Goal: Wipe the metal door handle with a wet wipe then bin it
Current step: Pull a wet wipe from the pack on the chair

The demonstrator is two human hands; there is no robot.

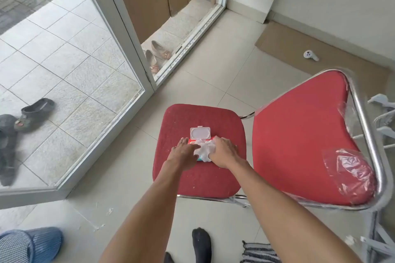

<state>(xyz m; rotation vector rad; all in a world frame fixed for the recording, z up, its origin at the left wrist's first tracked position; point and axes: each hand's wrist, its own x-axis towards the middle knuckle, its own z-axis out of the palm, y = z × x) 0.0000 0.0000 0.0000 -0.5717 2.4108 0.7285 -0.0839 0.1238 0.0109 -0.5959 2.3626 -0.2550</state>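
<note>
A red wet-wipe pack (200,138) lies on the red chair seat (183,175), its white flip lid open. A crumpled white wet wipe (203,151) sticks out of the pack's opening. My left hand (183,152) lies flat on the pack's left end, fingers spread. On the right, my right hand (223,151) has its fingers closed on the wipe. No metal door handle or bin is in view.
The chair's red backrest (303,141) with chrome frame stands to the right. A glass door (70,66) in a white frame is open on the left. Shoes (159,52) lie outside, a blue slipper (30,243) at lower left, cardboard (299,47) and a white controller (310,55) on the floor.
</note>
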